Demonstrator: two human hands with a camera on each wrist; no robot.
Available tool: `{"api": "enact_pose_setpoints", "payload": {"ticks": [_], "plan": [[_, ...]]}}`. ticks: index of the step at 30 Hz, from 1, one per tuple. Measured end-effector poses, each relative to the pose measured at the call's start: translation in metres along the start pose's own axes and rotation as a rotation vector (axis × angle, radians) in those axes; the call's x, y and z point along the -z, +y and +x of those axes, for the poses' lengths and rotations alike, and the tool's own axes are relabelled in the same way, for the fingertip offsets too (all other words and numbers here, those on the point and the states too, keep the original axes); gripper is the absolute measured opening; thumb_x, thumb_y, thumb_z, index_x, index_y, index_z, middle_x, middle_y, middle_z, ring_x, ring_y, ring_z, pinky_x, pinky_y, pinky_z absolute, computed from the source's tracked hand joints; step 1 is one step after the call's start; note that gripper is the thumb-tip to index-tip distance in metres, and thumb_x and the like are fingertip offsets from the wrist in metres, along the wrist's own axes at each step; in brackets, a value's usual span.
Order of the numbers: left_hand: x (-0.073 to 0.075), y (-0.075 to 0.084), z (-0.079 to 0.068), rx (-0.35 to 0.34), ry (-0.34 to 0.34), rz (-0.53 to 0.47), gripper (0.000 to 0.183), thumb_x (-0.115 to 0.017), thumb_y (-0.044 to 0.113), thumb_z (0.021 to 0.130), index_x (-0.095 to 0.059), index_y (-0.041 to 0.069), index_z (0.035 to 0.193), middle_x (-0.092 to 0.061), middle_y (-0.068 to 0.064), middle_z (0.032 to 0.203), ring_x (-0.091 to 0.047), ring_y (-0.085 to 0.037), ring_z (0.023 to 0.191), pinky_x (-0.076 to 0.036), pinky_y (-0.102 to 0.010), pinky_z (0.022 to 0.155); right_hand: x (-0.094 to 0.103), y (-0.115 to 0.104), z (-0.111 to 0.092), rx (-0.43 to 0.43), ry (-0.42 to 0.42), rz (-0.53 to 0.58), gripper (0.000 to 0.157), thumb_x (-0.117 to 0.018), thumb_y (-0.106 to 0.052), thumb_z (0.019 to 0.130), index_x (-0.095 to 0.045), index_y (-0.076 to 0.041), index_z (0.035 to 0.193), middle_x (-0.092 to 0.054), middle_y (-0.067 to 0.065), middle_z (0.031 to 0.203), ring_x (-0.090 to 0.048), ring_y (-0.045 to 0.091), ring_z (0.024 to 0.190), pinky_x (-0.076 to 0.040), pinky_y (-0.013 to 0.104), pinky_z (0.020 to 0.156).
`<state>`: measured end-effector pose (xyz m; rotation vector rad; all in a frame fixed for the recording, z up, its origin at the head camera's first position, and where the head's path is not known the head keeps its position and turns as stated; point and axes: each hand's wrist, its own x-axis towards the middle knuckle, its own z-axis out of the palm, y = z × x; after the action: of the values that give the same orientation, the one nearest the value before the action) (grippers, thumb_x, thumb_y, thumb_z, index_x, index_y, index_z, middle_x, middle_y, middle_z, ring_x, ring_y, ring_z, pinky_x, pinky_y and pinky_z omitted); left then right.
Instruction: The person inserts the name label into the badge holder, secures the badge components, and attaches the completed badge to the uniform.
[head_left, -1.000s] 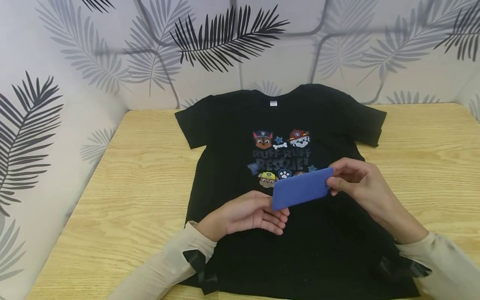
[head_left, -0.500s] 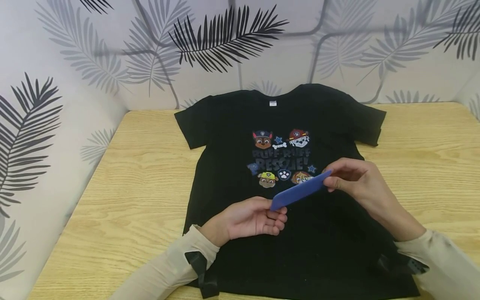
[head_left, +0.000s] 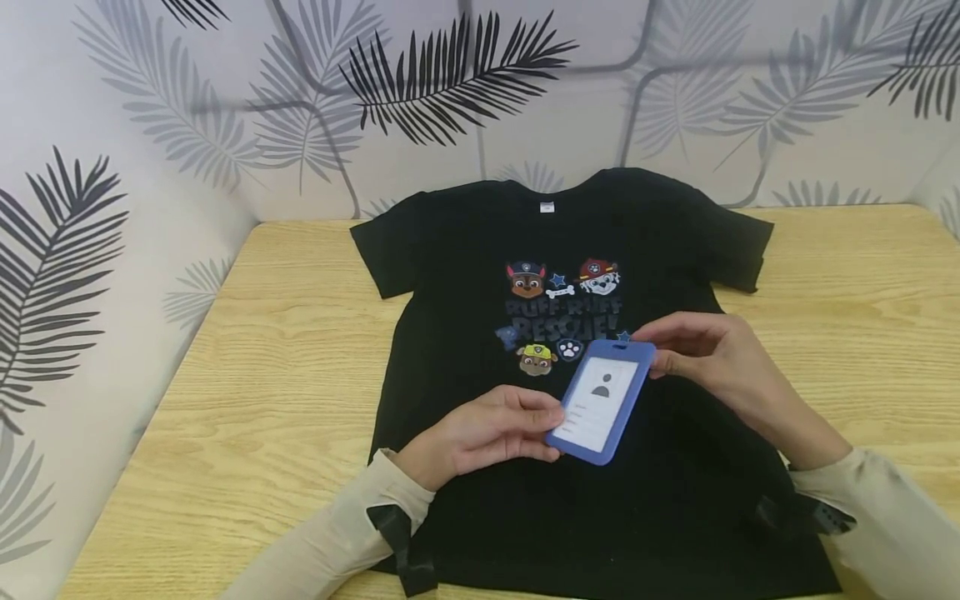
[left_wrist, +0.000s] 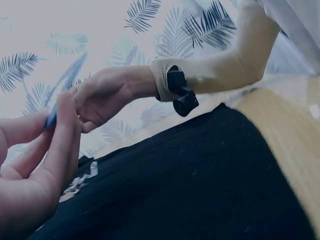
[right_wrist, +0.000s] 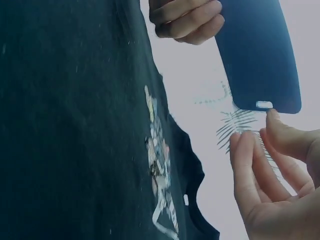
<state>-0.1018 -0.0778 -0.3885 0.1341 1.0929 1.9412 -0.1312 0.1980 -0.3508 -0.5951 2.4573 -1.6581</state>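
Note:
In the head view a blue badge holder [head_left: 632, 408] hangs over the black T-shirt [head_left: 637, 525], its white card facing up. My left hand [head_left: 487, 433] pinches its lower left edge, thumb on the front. At the slotted top end is my right hand [head_left: 731, 371], fingertips right at the corner. The right wrist view has the holder's plain back [right_wrist: 260, 55]; there the right thumb [right_wrist: 280, 135] meets the slot end, while a gap separates it from the fingers. Seen edge-on in the left wrist view, the holder [left_wrist: 67, 75] stands between left thumb and fingers.
The T-shirt lies spread flat on a light wooden table [head_left: 247, 350], with cartoon dog heads [head_left: 525, 281] printed on its chest. Behind the table rises a leaf-patterned backdrop [head_left: 420, 158]. Black straps [head_left: 401, 542] circle both sleeves.
The badge holder has turned from its plain blue back, through edge-on, to its card side and now stands more upright. My left thumb has come onto its front.

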Motion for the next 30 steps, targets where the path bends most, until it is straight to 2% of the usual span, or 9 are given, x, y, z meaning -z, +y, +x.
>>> {"api": "enact_pose_setpoints", "payload": {"ticks": [3, 7, 11, 16, 25, 30], "plan": [[0.002, 0.003, -0.002, -0.054, 0.043, 0.082, 0.020, -0.046, -0.004, 0.098, -0.062, -0.008, 0.110, -0.065, -0.010, 0.099, -0.063, -0.019, 0.084, -0.055, -0.031, 0.076, 0.002, 0.004, 0.005, -0.040, -0.008, -0.048, 0.024, -0.066, 0.001, 0.089, -0.066, 0.003, 0.112, -0.069, 0.003, 0.103, -0.066, 0.016, 0.080, -0.055, 0.025, 0.073], [0.005, 0.007, -0.004, -0.102, 0.079, 0.147, 0.027, -0.049, -0.005, 0.097, -0.051, -0.020, 0.120, -0.064, -0.012, 0.100, -0.064, -0.021, 0.084, -0.056, -0.037, 0.080, 0.006, 0.010, 0.011, -0.079, -0.001, -0.186, 0.023, -0.070, -0.006, 0.088, -0.068, 0.000, 0.110, -0.069, 0.013, 0.104, -0.065, 0.017, 0.082, -0.053, 0.020, 0.074], [0.010, 0.010, -0.007, -0.146, 0.124, 0.193, 0.028, -0.053, -0.004, 0.096, -0.053, -0.019, 0.119, -0.064, -0.013, 0.100, -0.065, -0.023, 0.083, -0.054, -0.043, 0.083, 0.008, 0.014, 0.015, -0.071, 0.001, -0.351, 0.021, -0.074, -0.009, 0.085, -0.071, -0.003, 0.105, -0.070, 0.013, 0.102, -0.065, 0.021, 0.083, -0.050, 0.016, 0.072], [0.015, 0.013, -0.010, -0.176, 0.163, 0.211, 0.027, -0.057, -0.002, 0.094, -0.057, -0.016, 0.118, -0.065, -0.014, 0.099, -0.065, -0.023, 0.082, -0.054, -0.044, 0.084, 0.008, 0.017, 0.019, -0.038, -0.014, -0.466, 0.018, -0.075, -0.004, 0.082, -0.073, -0.004, 0.100, -0.071, 0.012, 0.096, -0.064, 0.022, 0.078, -0.050, 0.017, 0.070], [0.014, 0.013, -0.009, -0.171, 0.163, 0.219, 0.028, -0.056, -0.002, 0.095, -0.055, -0.017, 0.118, -0.065, -0.014, 0.100, -0.065, -0.023, 0.082, -0.054, -0.044, 0.084, 0.003, 0.019, 0.025, -0.025, -0.057, -0.524, 0.020, -0.076, -0.005, 0.082, -0.072, -0.002, 0.101, -0.071, 0.012, 0.093, -0.064, 0.023, 0.080, -0.055, 0.046, 0.076], [0.013, 0.013, -0.007, -0.167, 0.166, 0.245, 0.028, -0.056, -0.003, 0.095, -0.055, -0.018, 0.118, -0.065, -0.013, 0.099, -0.065, -0.022, 0.082, -0.054, -0.044, 0.084, 0.002, 0.019, 0.025, 0.011, -0.065, -0.555, 0.021, -0.075, -0.002, 0.081, -0.071, 0.000, 0.101, -0.070, 0.014, 0.095, -0.064, 0.024, 0.081, -0.054, 0.047, 0.076]]}}
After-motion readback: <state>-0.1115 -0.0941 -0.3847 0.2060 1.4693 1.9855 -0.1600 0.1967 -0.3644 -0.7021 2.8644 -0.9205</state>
